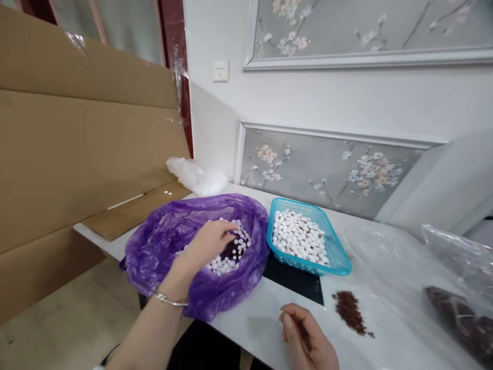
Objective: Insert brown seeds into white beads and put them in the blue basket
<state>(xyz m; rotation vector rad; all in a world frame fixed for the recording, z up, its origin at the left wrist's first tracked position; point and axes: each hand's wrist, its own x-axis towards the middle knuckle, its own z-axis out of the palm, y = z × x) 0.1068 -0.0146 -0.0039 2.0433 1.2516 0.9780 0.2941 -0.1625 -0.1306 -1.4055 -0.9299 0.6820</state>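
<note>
My left hand point(210, 243) reaches into a purple plastic bag point(154, 257), above a heap of small white balls point(223, 264) and some dark bits point(231, 251). Its thumb and fingers come together in a pinch, and anything between them is too small to make out. A silver bracelet point(171, 300) circles that wrist. Over the table's front edge, my right hand point(308, 336) is curled closed; its contents are hidden by the fingers. Beyond it lies a small pile of reddish-brown shreds point(350, 312). A blue plastic basket point(339, 257) holds many white balls with brown bits among them.
The basket rests partly on a flat black sheet point(295, 277) on the white table point(246, 313). At right lies a clear bag point(462, 313) with dark brown contents. A crumpled white plastic bag point(198, 177) sits at the back; a tall cardboard sheet point(88, 149) stands at left.
</note>
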